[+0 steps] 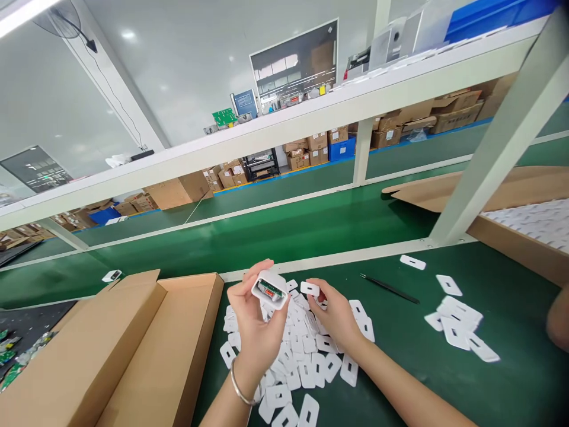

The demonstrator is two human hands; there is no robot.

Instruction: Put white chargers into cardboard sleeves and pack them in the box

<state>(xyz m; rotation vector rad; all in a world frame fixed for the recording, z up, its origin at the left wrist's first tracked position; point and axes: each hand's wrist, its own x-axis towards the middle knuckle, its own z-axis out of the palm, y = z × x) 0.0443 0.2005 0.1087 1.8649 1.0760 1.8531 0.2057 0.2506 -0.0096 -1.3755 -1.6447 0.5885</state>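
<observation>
My left hand (258, 332) is closed around a white plastic housing (272, 279), held up with its end facing me. Inside that end a green circuit board (269, 290) with a reddish part shows. Between the thumb and fingers of my right hand (335, 314) is a small white end cap (310, 289) with a dark rectangular slot. The cap is apart from the housing, a short way to its right. Under both hands lies a loose heap of similar white slotted caps (296, 344) on the green mat.
Black tweezers (389, 289) and more white caps (457, 320) lie to the right. An open cardboard box (178, 356) stands at left, and another box (524, 255) at far right. A shelf post (489, 136) rises there. Part of another person (558, 320) shows at the right edge.
</observation>
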